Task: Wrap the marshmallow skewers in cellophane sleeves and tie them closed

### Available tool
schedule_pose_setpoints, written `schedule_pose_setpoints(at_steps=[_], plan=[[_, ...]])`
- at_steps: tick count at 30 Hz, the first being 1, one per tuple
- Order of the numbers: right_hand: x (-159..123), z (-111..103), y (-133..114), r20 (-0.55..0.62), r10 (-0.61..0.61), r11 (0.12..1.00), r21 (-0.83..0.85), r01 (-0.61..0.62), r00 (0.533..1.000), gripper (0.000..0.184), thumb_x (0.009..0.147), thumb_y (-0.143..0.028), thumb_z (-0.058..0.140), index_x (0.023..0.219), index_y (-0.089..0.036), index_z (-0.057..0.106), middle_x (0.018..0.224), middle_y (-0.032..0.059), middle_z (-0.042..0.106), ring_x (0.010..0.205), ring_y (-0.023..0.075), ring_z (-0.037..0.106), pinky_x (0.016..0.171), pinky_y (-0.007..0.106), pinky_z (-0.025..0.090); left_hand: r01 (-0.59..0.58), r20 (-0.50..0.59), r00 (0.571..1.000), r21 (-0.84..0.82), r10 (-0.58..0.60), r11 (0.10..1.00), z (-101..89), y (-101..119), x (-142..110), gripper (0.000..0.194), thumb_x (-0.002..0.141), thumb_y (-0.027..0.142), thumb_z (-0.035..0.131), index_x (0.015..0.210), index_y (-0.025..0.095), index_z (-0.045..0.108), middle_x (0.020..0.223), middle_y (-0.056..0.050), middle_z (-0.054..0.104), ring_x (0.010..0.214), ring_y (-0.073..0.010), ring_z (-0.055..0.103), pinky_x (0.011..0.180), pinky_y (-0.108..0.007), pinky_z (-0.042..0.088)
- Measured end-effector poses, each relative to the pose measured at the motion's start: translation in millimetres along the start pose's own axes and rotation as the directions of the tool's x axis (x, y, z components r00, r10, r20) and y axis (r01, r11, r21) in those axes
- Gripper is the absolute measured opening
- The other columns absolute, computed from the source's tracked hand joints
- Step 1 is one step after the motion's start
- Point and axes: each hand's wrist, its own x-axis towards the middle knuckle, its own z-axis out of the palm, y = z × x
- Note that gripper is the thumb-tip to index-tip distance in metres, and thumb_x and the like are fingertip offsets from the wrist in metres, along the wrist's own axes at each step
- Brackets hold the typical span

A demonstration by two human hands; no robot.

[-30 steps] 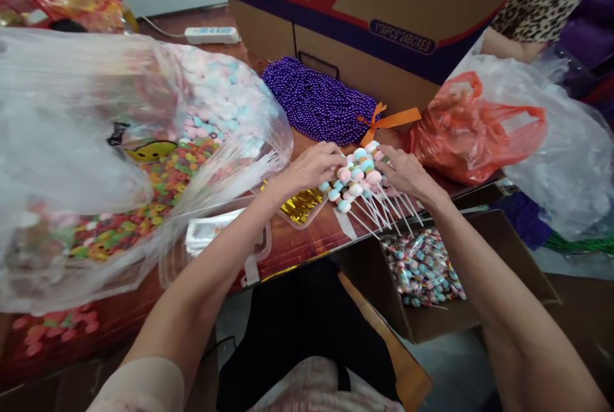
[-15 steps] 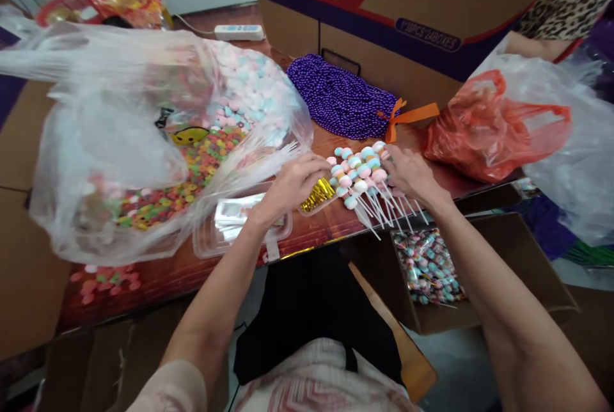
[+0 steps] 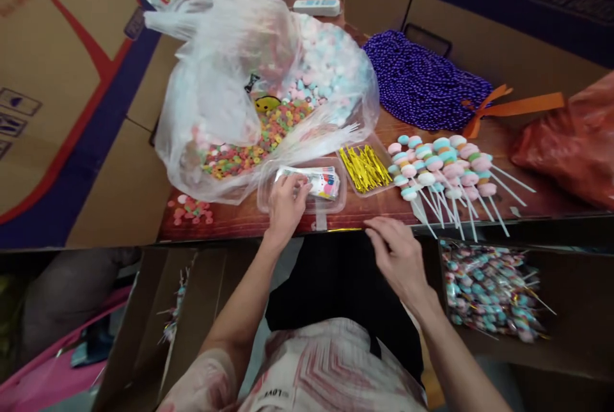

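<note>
My left hand [image 3: 286,204] reaches into a clear plastic tub [image 3: 268,176] and its fingers pinch at a stack of small printed packets [image 3: 316,180]. My right hand [image 3: 397,257] hovers at the table's front edge with fingers loosely spread and holds nothing. A bundle of pastel marshmallow skewers [image 3: 444,166] on white sticks lies on the table to the right of it, untouched. A second clear tub with gold twist ties [image 3: 365,167] sits between the packets and the skewers.
A big clear bag [image 3: 230,79] of coloured candy and marshmallows fills the back left. Purple beads [image 3: 422,82] with an orange ribbon lie behind. An orange bag [image 3: 573,140] is at right. A cardboard box of wrapped skewers [image 3: 489,290] stands below the table.
Both hands left the marshmallow skewers, which now lie on the table. My left hand moved left into the packet tub; my right hand pulled back to the table edge. The view tilted down.
</note>
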Motion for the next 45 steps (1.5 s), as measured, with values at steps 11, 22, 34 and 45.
schedule_pose_setpoints(at_steps=[11,22,34,45], plan=[[5.2,32.0,-27.2,0.083,0.020,1.000,0.020,-0.022,0.996,0.018,0.097,-0.019,0.054,0.103,-0.021,0.070,0.100,0.0082,0.075,0.093,0.0234,0.069,0.086,0.040,0.050,0.050,0.179,0.982,0.102,-0.068,0.994,1.1,3.0,27.6,0.019,0.091,0.027,0.059,0.075,0.022,0.068,0.083,-0.004,0.071,0.080,-0.0210,0.062,0.070,-0.032,0.038],[61.0,55.2,-33.5,0.053,0.235,0.889,0.393,-0.237,0.970,0.013,0.087,-0.031,0.066,0.091,-0.019,0.071,0.088,0.0047,0.072,0.078,0.0188,0.064,0.071,0.031,0.050,-0.345,-0.055,0.939,-0.143,0.340,0.928,-6.3,10.1,-17.2,0.019,0.096,0.031,0.057,0.086,0.020,0.069,0.083,-0.005,0.065,0.080,-0.0183,0.060,0.075,-0.030,0.045],[38.1,41.4,-39.5,0.075,0.355,0.789,0.512,-0.341,0.932,0.018,0.083,-0.032,0.071,0.071,-0.018,0.065,0.065,-0.0029,0.061,0.061,0.0118,0.052,0.059,0.025,0.042,-0.124,-0.174,0.983,-0.409,0.057,0.904,-6.4,26.4,-67.2,0.014,0.086,0.029,0.071,0.075,0.020,0.068,0.073,0.000,0.061,0.066,-0.0125,0.054,0.066,-0.025,0.043],[18.7,36.5,-40.3,0.008,0.466,0.743,0.538,-0.397,0.885,0.024,0.082,-0.035,0.071,0.070,-0.019,0.059,0.064,-0.0047,0.053,0.060,0.0108,0.046,0.062,0.025,0.039,0.458,0.489,0.764,-0.871,-0.421,-0.180,19.8,60.5,-72.9,0.029,0.060,0.030,0.092,0.079,0.017,0.073,0.081,-0.001,0.072,0.070,-0.0087,0.064,0.062,-0.019,0.045]])
